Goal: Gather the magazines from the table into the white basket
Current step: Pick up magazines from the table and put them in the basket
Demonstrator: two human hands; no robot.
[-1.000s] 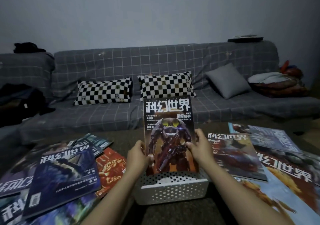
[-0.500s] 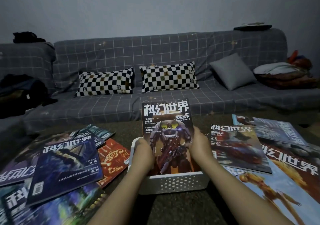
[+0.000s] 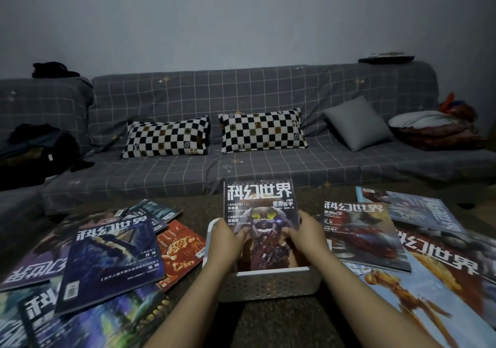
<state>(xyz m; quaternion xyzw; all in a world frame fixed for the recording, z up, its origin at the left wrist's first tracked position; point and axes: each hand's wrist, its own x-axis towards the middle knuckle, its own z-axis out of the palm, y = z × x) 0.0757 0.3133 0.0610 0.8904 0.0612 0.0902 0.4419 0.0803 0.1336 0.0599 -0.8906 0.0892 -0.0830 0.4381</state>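
Magazine (image 3: pixel 259 208) going upright into the basket (image 3: pixel 268 284), held at both side edges.

Head view: the left hand (image 3: pixel 228 237) and right hand (image 3: pixel 306 233) each pinch a side edge about halfway up, thumbs on the cover, with its lower part already inside the basket on the desk (image 3: pixel 193 211). It looks thin, light, floppy and glossy, so gripping both edges should keep it from bowing or slipping. Other magazines lie on either side.
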